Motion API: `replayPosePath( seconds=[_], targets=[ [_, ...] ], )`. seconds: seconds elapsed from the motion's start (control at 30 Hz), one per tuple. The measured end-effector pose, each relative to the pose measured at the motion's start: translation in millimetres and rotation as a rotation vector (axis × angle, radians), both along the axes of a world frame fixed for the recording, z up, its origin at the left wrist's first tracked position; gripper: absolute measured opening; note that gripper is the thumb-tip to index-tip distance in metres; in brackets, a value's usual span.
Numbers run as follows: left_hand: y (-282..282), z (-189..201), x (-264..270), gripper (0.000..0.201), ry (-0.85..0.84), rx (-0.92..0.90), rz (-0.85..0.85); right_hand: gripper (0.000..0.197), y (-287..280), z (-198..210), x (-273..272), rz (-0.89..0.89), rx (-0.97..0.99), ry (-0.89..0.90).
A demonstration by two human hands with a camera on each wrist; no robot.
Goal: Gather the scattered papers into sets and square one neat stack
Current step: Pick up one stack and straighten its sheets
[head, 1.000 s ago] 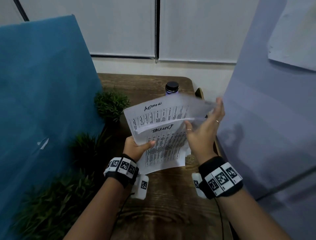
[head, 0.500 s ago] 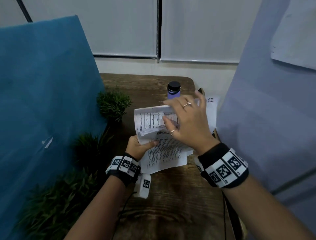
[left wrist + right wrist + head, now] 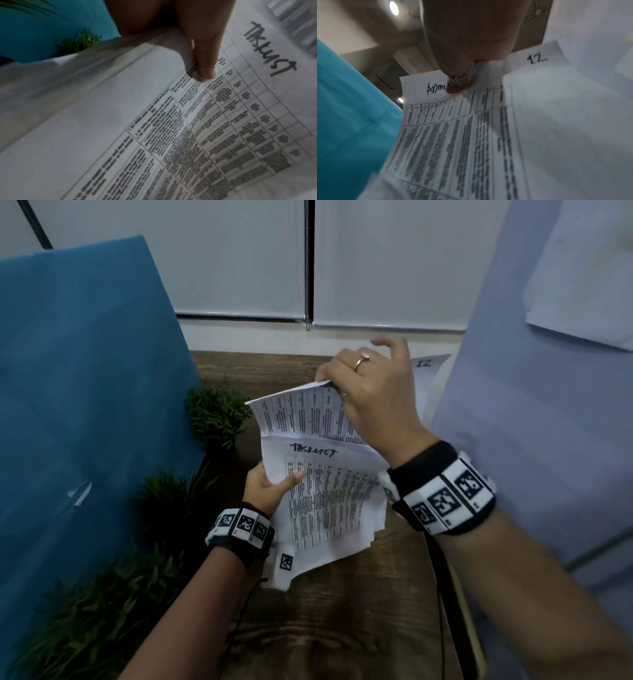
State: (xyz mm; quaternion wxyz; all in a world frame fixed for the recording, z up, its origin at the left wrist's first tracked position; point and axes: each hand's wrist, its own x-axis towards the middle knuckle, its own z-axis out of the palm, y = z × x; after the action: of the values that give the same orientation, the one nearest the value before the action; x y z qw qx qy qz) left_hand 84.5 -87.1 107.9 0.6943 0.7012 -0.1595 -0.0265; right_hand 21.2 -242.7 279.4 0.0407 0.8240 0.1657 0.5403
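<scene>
A sheaf of printed papers (image 3: 329, 501) is held above the wooden table (image 3: 342, 628). Its top sheet carries the handwritten word TASKLIST (image 3: 267, 51). My left hand (image 3: 270, 487) grips the sheaf's left edge, thumb (image 3: 204, 58) pressed on the top sheet. My right hand (image 3: 366, 392) pinches the top edge of a table-printed sheet (image 3: 301, 416) marked ADMIN (image 3: 436, 89) and holds it tilted over the sheaf. Behind it a sheet numbered 12 (image 3: 537, 59) shows at the right (image 3: 424, 362). The table under the papers is hidden.
A blue panel (image 3: 85, 405) stands at the left, a pale grey panel (image 3: 531, 422) at the right. Small green plants (image 3: 215, 412) line the table's left side. Bare wood lies nearer to me.
My right hand has lifted up and away from the sheaf, raising the ADMIN sheet by its top edge. The TASKLIST heading now shows. The left hand keeps its grip.
</scene>
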Motion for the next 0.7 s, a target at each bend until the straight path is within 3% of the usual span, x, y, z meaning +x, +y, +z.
replayPosePath(
  seconds=[0.13, 0.27, 0.47, 0.53, 0.63, 0.7],
  targets=[
    [2, -7, 25, 0.033, 0.041, 0.095, 0.13, 0.019, 13, 14, 4, -0.012, -0.007, -0.109],
    [5, -6, 55, 0.04, 0.065, 0.39, 0.334, 0.032, 11, 12, -4, 0.003, 0.065, -0.141],
    [7, 31, 84, 0.027, 0.03, 0.56, 0.35, 0.03, -5, -7, -23, -0.022, 0.164, -0.117],
    [12, 34, 89, 0.022, 0.022, 0.601, 0.341, 0.027, -13, -9, -29, -0.057, 0.231, -0.155],
    [21, 32, 89, 0.03, 0.041, 0.56, 0.38, 0.025, -27, -9, -40, -0.098, 0.301, -0.258],
    [27, 32, 89, 0.031, 0.086, 0.503, 0.411, 0.041, -27, -13, -47, -0.081, 0.298, -0.282]
  ],
)
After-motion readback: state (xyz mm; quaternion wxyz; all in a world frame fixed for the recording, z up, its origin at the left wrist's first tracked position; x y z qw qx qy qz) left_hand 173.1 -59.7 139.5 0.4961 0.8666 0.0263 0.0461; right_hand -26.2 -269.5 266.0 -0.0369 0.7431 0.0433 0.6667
